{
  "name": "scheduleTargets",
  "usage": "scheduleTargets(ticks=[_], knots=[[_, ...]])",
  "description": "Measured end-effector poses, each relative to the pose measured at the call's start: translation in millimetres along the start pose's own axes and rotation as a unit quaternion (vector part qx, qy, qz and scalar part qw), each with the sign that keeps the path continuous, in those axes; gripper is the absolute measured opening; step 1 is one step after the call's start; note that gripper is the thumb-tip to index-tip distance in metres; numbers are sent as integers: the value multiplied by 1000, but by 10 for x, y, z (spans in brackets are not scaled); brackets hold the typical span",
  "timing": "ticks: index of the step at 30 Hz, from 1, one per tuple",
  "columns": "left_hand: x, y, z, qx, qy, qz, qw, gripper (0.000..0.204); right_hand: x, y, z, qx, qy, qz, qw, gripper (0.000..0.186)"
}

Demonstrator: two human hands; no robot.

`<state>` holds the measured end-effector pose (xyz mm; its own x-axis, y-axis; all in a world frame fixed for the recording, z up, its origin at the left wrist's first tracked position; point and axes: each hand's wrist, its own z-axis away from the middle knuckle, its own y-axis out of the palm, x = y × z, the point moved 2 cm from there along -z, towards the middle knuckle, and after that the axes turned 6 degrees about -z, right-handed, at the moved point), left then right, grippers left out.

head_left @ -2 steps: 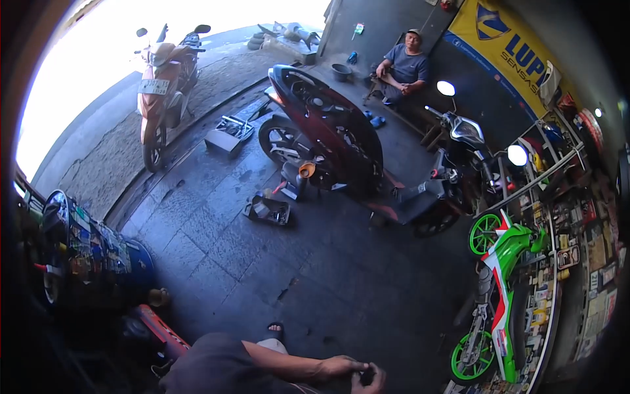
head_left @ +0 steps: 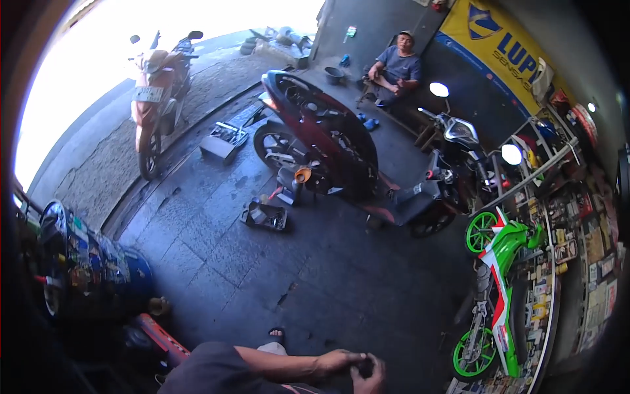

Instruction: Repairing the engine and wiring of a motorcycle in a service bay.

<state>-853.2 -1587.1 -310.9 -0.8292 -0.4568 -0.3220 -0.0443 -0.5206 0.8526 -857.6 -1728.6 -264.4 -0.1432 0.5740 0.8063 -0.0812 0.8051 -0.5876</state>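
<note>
Low in the picture, my left hand (head_left: 336, 361) reaches in from the left with its fingers curled. My right hand (head_left: 371, 377) meets it, fingertips close together. Something small and dark seems to sit between the fingers of both hands, too small and dim to name. My left forearm (head_left: 275, 361) lies across in front of the dark sleeve. Just beyond it a sandalled foot (head_left: 277, 333) shows on the dark tiled floor (head_left: 315, 276).
A dark red motorcycle (head_left: 328, 138) stands ahead, near an open toolbox (head_left: 265, 215) and an orange funnel (head_left: 302, 175). Another person (head_left: 399, 69) sits by the back wall. To the right is a green bike frame (head_left: 502, 253); a blue drum (head_left: 134, 266) stands left.
The whole view has shifted slightly. My two hands stay together, with the fingers a little closer round the small dark thing.
</note>
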Motion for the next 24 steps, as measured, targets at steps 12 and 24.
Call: scheduleTargets(ticks=[12,24], knots=[[-453,-513,911,-129,247,141,950,39,793,795,-793,193,-195,20,962,56],[-1289,-902,1726,-258,326,218,883,38,1371,1828,-1739,398,-238,-85,882,54]])
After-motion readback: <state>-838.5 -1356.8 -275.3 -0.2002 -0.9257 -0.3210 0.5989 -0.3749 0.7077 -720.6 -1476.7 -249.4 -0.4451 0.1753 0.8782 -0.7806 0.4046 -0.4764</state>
